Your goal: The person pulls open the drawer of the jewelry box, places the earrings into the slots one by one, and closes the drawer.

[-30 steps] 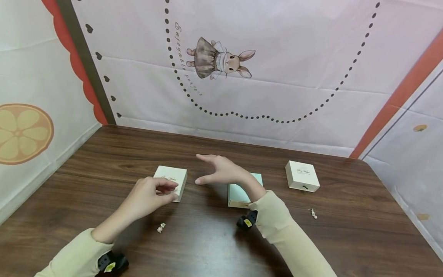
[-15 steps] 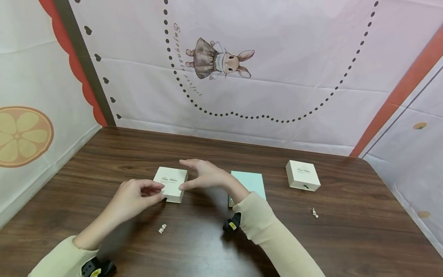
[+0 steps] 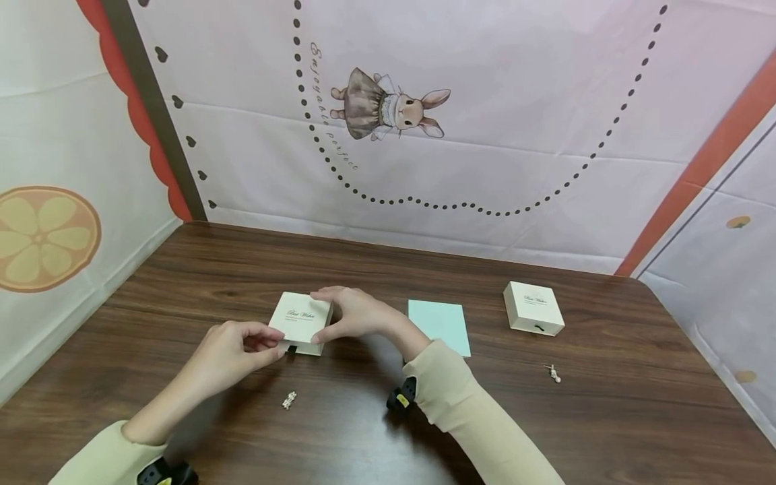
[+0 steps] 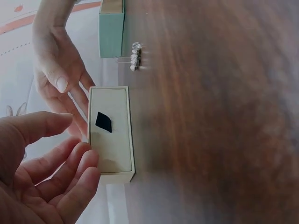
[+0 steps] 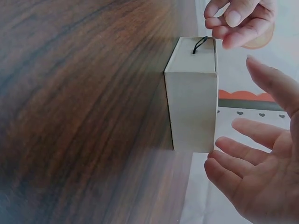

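Note:
A small cream gift box (image 3: 298, 316) with printed lettering stands on the table between both hands. A black pull tab (image 4: 103, 122) sticks out of its front face. My left hand (image 3: 233, 350) is at the box's front left corner, fingers loosely bent, thumb apart from the fingertips and not on the tab. Above the box's right side my right hand (image 3: 358, 316) spreads its thumb and fingers, fingertips at the top edge; firm contact cannot be told. A sparkly earring (image 3: 289, 400) lies in front of the box.
A mint-green box (image 3: 439, 327) sits right of centre, partly behind the right forearm. Farther right stands another cream box (image 3: 533, 306) with a dark tab, and a pearl-drop earring (image 3: 553, 374) lies in front of it. A printed cloth (image 3: 485, 135) hangs behind the table.
My right hand has moved left from above the mint-green box to the cream box. My left hand has drawn back slightly left, uncovering the lettering and tab.

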`<act>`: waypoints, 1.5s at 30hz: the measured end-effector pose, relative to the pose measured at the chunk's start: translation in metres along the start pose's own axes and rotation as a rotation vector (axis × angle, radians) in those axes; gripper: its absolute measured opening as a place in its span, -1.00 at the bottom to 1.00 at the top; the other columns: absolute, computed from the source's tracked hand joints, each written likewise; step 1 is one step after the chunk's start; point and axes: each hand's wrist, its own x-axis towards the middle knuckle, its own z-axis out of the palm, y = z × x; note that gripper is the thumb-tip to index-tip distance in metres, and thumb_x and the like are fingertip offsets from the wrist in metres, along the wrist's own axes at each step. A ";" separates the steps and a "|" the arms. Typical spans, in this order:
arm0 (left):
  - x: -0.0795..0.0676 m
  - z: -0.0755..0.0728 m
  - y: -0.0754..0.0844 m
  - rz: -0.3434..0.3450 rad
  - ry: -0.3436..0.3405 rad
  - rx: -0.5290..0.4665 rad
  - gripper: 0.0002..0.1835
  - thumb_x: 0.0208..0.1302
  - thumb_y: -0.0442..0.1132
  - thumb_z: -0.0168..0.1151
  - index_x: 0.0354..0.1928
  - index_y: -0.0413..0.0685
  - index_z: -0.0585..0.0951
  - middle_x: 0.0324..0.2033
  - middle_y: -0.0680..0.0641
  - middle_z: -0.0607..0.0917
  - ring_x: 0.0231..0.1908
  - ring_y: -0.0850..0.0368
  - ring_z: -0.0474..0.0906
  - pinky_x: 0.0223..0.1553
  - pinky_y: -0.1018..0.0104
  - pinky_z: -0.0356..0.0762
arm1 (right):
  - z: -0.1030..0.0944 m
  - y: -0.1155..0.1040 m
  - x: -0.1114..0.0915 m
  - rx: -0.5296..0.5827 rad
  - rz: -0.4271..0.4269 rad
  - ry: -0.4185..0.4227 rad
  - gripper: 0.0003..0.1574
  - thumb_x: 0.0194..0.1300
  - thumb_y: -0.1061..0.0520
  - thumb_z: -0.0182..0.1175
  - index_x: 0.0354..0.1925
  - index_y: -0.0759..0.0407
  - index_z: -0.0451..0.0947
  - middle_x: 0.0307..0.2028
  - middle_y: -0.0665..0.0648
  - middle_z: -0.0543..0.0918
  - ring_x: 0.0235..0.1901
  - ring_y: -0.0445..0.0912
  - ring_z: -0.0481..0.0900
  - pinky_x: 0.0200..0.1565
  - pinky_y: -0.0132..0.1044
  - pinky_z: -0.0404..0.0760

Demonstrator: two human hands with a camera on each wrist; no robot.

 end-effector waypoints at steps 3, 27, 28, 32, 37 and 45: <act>0.001 0.002 -0.001 -0.007 -0.009 0.005 -0.80 -0.02 -0.13 0.34 -0.33 -0.05 0.68 -0.52 0.11 0.67 -0.48 0.30 0.53 -0.45 0.44 0.41 | 0.003 -0.001 0.001 -0.026 0.020 0.004 -0.05 0.00 -0.06 0.34 0.30 0.13 0.19 0.32 0.15 0.21 0.31 -0.04 0.16 0.27 -0.19 0.20; 0.013 0.009 0.001 -0.097 -0.141 0.081 -0.85 0.08 -0.12 0.24 -0.54 0.05 0.70 -0.73 0.13 0.56 -0.65 0.25 0.36 -0.57 0.36 0.26 | 0.014 0.003 0.003 -0.061 0.083 0.047 -0.05 -0.04 -0.01 0.39 0.29 0.11 0.23 0.30 0.10 0.26 0.27 -0.03 0.23 0.22 -0.23 0.28; 0.013 0.010 0.001 -0.098 -0.142 0.081 -0.83 0.09 -0.12 0.24 -0.57 0.04 0.69 -0.74 0.13 0.55 -0.66 0.25 0.35 -0.58 0.36 0.25 | 0.014 0.003 0.003 -0.061 0.085 0.050 -0.05 -0.04 0.00 0.39 0.29 0.11 0.23 0.30 0.09 0.26 0.27 -0.03 0.24 0.22 -0.23 0.28; 0.012 0.011 0.003 -0.094 -0.148 0.083 -0.75 0.12 -0.12 0.21 -0.67 0.03 0.64 -0.76 0.11 0.54 -0.70 0.25 0.32 -0.61 0.37 0.22 | 0.015 0.003 0.003 -0.059 0.090 0.053 -0.05 -0.05 -0.01 0.39 0.28 0.10 0.23 0.30 0.09 0.26 0.27 -0.04 0.24 0.22 -0.23 0.28; 0.012 0.011 0.005 -0.105 -0.147 0.094 -0.73 0.10 -0.14 0.22 -0.71 0.01 0.62 -0.78 0.10 0.54 -0.71 0.24 0.33 -0.61 0.36 0.23 | 0.016 0.004 0.005 -0.054 0.094 0.047 -0.05 -0.03 -0.01 0.38 0.29 0.10 0.22 0.31 0.09 0.25 0.28 -0.02 0.23 0.22 -0.19 0.28; 0.013 0.011 0.007 -0.140 -0.164 0.123 -0.71 0.06 -0.10 0.25 -0.75 0.01 0.60 -0.81 0.10 0.55 -0.70 0.26 0.41 -0.57 0.34 0.26 | 0.015 0.001 0.006 -0.071 0.095 0.054 -0.06 -0.04 -0.04 0.38 0.28 0.08 0.23 0.30 0.06 0.27 0.27 -0.05 0.24 0.21 -0.24 0.28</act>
